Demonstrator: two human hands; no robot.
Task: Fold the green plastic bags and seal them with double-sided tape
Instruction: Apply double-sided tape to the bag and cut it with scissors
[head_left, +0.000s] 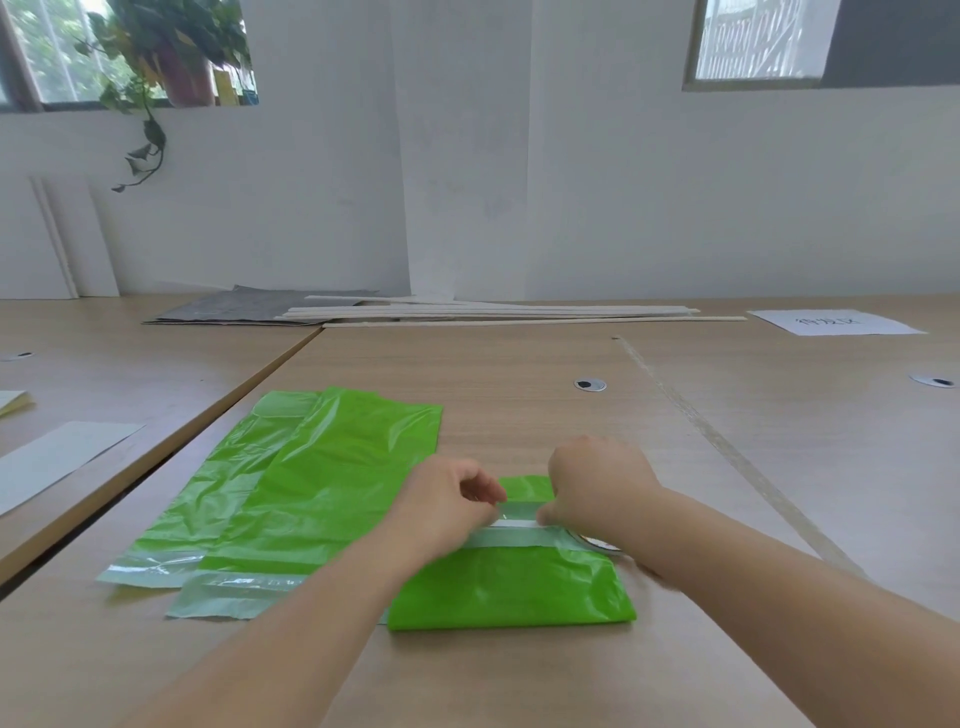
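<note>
Green bag (511, 587) is being sealed, left hand (447, 501) and right hand (597, 483) both pinching tape (514, 522); keeping it taut and straight should help.

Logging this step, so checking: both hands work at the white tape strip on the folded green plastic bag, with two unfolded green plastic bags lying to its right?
No: in the head view the two unfolded green plastic bags lie left of the folded green plastic bag. The left hand and right hand do work at its white tape strip.

1 folded green bag (511, 587) lies nearest, white tape strip (513, 521) across it, beside 2 flat bags (332, 467).
</note>
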